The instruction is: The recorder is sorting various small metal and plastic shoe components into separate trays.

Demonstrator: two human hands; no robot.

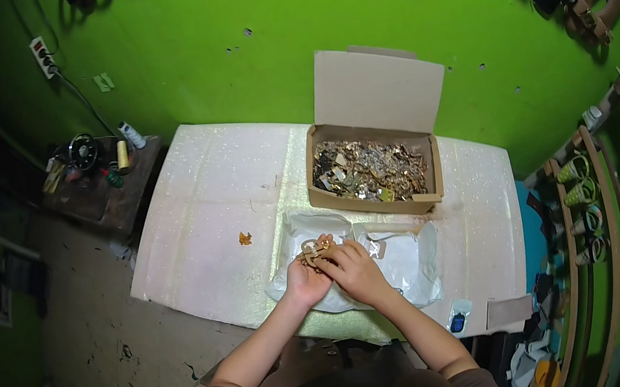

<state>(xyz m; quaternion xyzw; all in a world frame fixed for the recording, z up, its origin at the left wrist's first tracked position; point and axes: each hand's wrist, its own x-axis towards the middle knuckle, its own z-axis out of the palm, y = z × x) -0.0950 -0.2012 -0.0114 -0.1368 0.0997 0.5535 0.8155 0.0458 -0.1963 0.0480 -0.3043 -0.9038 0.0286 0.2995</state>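
Note:
My left hand [308,280] is palm up, fingers curled under a small cluster of gold metal ornaments [312,252]. A tan, ring-like part shows among them; its exact kind is too small to tell. From the right, my right hand [357,273] reaches over, its bent fingertips on the same ornaments. Both hands are above crumpled white wrapping paper [419,277] on the table. Just right of my fingers a small beige piece with a pale middle [375,248] lies on the paper.
Behind my hands stands an open cardboard box [376,207] filled with shiny metal pieces. An amber scrap [244,238] lies on the sparkly white table cover [199,202]. A blue item in clear wrap [458,319] and a grey rectangle [508,310] sit near the right front edge. Sandals [582,193] hang on a right-hand rack.

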